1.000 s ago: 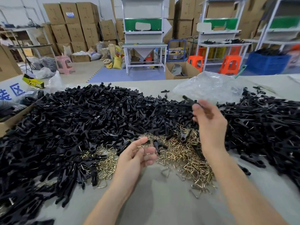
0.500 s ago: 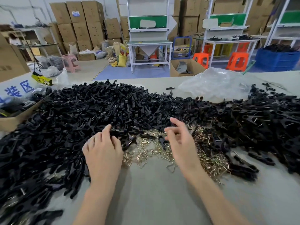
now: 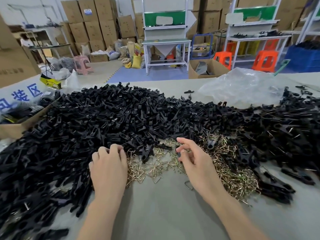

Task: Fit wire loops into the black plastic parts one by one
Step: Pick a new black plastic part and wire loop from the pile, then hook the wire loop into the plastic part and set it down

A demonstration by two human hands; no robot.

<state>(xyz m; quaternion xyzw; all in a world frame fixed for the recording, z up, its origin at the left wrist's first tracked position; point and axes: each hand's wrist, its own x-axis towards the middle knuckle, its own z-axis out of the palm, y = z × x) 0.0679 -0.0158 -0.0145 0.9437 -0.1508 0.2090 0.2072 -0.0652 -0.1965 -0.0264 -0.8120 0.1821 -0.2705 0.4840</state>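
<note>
A big heap of black plastic parts (image 3: pixel 107 122) covers the left and far side of the table, and a second heap of black parts (image 3: pixel 277 135) lies to the right. Brass-coloured wire loops (image 3: pixel 155 163) are scattered between them. My left hand (image 3: pixel 108 163) rests knuckles up at the left heap's edge, fingers curled down onto a black part there. My right hand (image 3: pixel 194 160) hovers over the loops with its index finger out. Its thumb and other fingers curl round something small and dark that I cannot make out.
A crumpled clear plastic bag (image 3: pixel 242 87) lies at the far right of the table (image 3: pixel 164 213). A cardboard box (image 3: pixel 15 129) stands at the left edge. One single loop (image 3: pixel 188 185) lies near my right wrist. Shelving, stools and stacked cartons fill the room behind.
My right hand came down from the right heap, where it held a black part, to the wire loops. My left hand turned over and moved left from the loops onto the black heap's edge.
</note>
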